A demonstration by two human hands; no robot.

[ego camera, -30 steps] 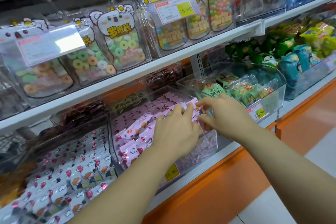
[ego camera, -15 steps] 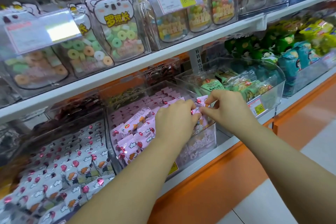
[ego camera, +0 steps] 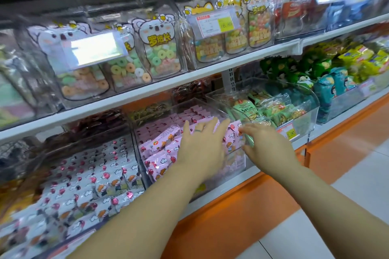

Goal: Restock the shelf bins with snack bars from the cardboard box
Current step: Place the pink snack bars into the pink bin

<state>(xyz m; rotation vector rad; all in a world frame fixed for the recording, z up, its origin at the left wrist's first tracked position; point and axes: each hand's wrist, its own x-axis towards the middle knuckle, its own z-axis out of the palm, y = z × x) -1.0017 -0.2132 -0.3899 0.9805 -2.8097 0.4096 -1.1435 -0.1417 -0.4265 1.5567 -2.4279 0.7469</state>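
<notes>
I am looking down at a shop shelf, and the view is smeared with motion blur. The pink snack bars (ego camera: 162,145) lie heaped in a clear bin (ego camera: 235,160) on the lower shelf (ego camera: 237,178), near the middle of my view.

My left hand (ego camera: 202,145) is palm down over the right part of that heap. Its fingers are straight and slightly spread, pointing to 12 o'clock. I cannot tell whether they press on the packets.

My right hand (ego camera: 267,145) is just at 3 o'clock of the left one, at the bin's front right corner. Its fingers are loosely curved, with the thumb apart from the forefinger. The blur hides whether they touch a packet.

At 9 o'clock of the pink bin, a neighbouring bin holds white snack packets (ego camera: 88,174). At 2 o'clock, a curved-walled bin (ego camera: 305,115) holds green packets (ego camera: 273,109) and carries a yellow price tag (ego camera: 289,132).

The white upper shelf (ego camera: 147,88) crosses at 12 o'clock. On it stand bags of ring candy (ego camera: 160,48) and a price label (ego camera: 214,23).

Below the lower shelf, from 6 to 3 o'clock, runs an orange base panel (ego camera: 231,216). Pale floor tiles (ego camera: 336,206) lie at 4 o'clock.
</notes>
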